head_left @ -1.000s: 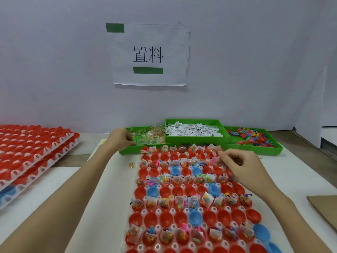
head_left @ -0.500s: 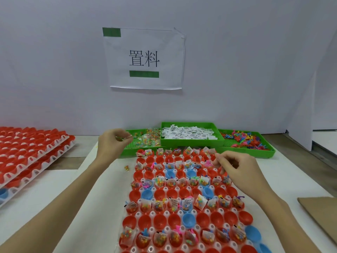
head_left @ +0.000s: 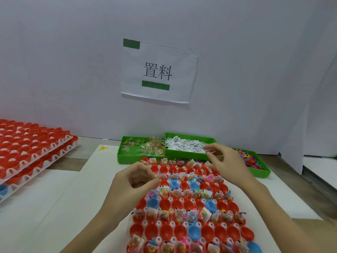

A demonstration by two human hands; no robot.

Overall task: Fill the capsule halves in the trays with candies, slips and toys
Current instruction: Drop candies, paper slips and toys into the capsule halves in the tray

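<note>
A white capsule tray [head_left: 144,224] holds rows of red and blue capsule halves; alternate rows carry candy packets, slips and toys, the rows between are bare. My left hand [head_left: 135,181] hovers over the tray's far left part and pinches a small candy packet [head_left: 157,177] at its fingertips. My right hand [head_left: 225,160] is raised over the tray's far right corner, by the green slip tray [head_left: 182,155], and pinches a thin orange toy piece [head_left: 212,152]. The candy tray [head_left: 127,157] and toy tray [head_left: 260,172] flank the slip tray.
Two stacked trays of red capsule halves [head_left: 36,152] lie at the left. A white wall with a paper sign [head_left: 157,72] stands behind the green trays. A white sheet [head_left: 82,198] covers the table under the capsule tray.
My left hand came back from the candy tray with a packet to the capsule tray. My right hand lifted off the capsules and moved up toward the slip tray. The view shifted left.
</note>
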